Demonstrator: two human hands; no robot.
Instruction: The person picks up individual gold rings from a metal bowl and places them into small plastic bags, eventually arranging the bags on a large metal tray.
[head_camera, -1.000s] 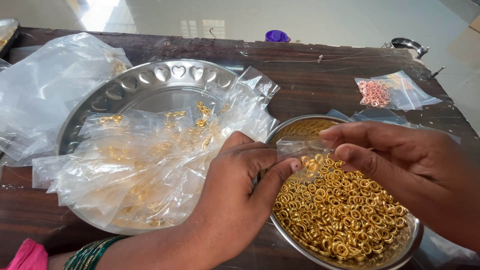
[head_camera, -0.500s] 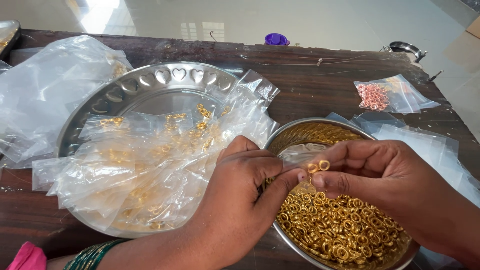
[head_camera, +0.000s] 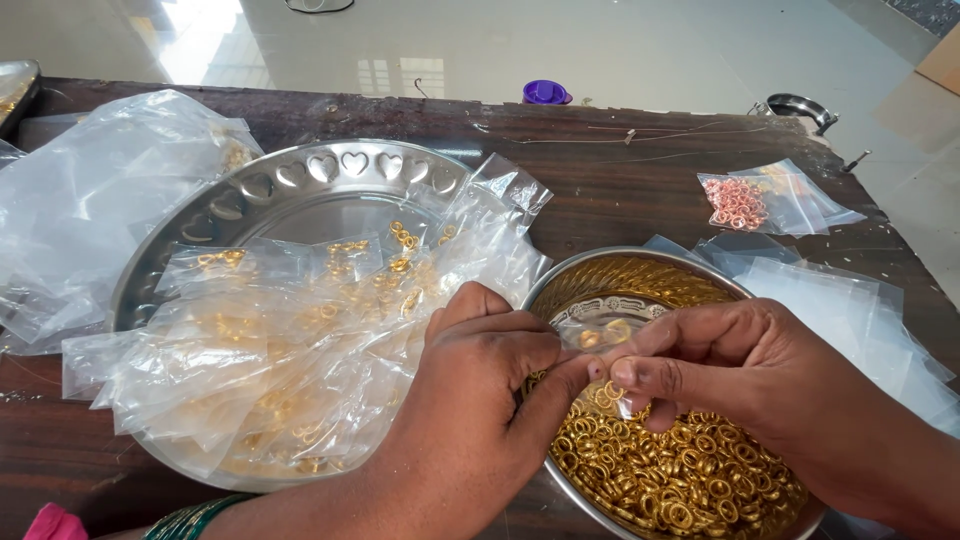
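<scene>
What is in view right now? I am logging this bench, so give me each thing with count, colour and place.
Wooden table: one, dark brown, under everything.
Steel tray: one, silver, heart-patterned rim, left of centre.
Filled small bags: many, clear with gold pieces, heaped on the tray.
Bowl: one, gold-toned, front right.
Gold rings: many, in the bowl.
Pink rings bag: one, clear, far right.
Empty bags: several, clear, right of the bowl.
Purple cap: one, far edge.
Left hand, right hand: pinching a small bag over the bowl.
</scene>
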